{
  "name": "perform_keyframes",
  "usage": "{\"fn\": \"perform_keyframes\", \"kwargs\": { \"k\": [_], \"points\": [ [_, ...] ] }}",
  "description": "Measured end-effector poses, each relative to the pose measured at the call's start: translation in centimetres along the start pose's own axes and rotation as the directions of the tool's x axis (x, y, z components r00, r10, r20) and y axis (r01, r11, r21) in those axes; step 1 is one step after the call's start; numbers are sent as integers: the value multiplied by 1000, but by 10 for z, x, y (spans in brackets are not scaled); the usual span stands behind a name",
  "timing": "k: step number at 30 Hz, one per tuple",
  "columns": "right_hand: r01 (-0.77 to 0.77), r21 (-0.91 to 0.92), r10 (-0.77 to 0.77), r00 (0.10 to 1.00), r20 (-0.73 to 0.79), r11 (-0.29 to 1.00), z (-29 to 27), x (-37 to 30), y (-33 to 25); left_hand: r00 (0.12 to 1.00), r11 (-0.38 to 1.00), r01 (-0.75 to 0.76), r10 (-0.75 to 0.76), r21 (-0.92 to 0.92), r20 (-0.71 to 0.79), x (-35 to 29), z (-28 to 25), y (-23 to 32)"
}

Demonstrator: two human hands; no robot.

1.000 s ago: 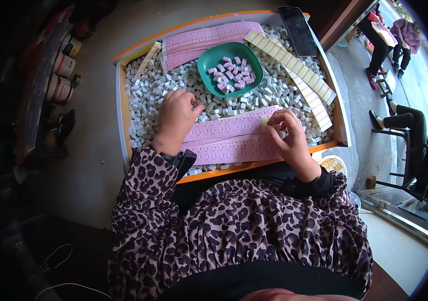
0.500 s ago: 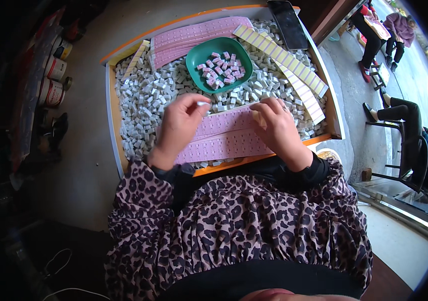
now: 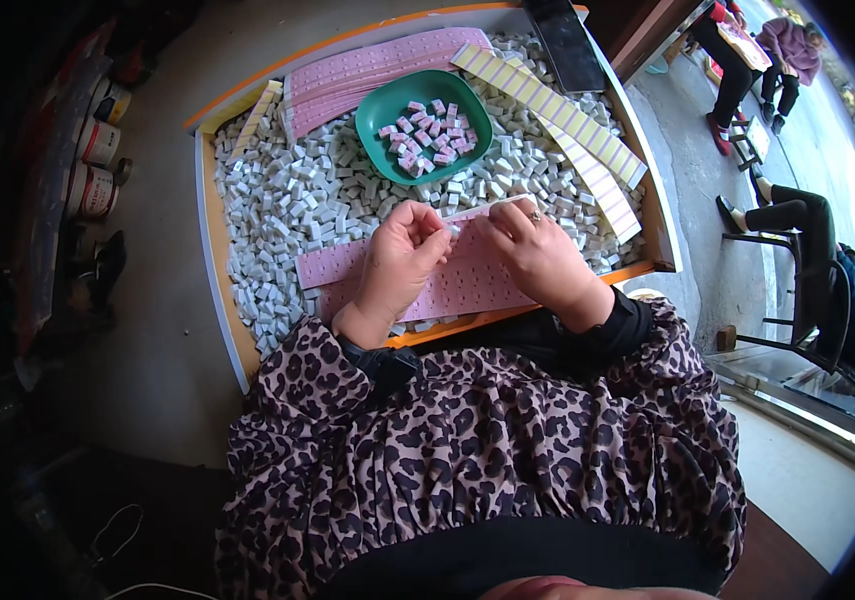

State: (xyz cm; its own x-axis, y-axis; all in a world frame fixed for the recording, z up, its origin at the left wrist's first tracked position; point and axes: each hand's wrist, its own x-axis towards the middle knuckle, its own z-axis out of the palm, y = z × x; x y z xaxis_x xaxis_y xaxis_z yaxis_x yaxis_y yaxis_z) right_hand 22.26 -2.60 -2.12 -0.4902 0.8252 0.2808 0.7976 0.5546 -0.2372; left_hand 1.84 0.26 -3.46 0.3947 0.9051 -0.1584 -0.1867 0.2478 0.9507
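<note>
My left hand (image 3: 402, 262) pinches a small white block (image 3: 453, 232) between thumb and fingertips. Close beside it, my right hand (image 3: 539, 255) has its fingers drawn together at the block; whatever they grip is hidden. Beneath both hands lie pink printed label sheets (image 3: 467, 287), resting on a bed of loose white blocks (image 3: 287, 215). Beyond the hands stands a green bowl (image 3: 375, 160) holding several blocks with pink labels (image 3: 434, 127).
A shallow orange-edged tray (image 3: 209, 215) contains the blocks. More pink sheets (image 3: 367, 72) lie at its far side, yellowish label strips (image 3: 557, 110) at the right. A black phone (image 3: 565, 45) rests on the far right corner. People sit on the right beside a chair (image 3: 797, 300).
My left hand has moved right with the white block, and my right hand has shifted left, so the fingertips now nearly meet. The view has shifted slightly.
</note>
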Motion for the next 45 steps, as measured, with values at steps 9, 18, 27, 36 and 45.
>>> {"fn": "perform_keyframes", "kwargs": {
  "k": [9,18,27,36,45],
  "points": [
    [-39,680,211,962,-173,732,-5,-11,2,999,999,40,-40,-8,3,-1,2,4],
    [-168,847,416,907,-67,503,3,25,-25,1000,988,-8,12,-154,23,-11,14,24],
    [-188,932,489,872,13,311,6,30,-33,999,974,-14,23,-224,36,-20,0,25],
    [-112,989,475,878,53,96,7,27,-40,983,977,-131,106,-168,-151,-19,2,25],
    [-155,988,492,860,136,-3,9,34,-48,982,979,-125,99,-160,-161,-24,7,26]
  ]
}}
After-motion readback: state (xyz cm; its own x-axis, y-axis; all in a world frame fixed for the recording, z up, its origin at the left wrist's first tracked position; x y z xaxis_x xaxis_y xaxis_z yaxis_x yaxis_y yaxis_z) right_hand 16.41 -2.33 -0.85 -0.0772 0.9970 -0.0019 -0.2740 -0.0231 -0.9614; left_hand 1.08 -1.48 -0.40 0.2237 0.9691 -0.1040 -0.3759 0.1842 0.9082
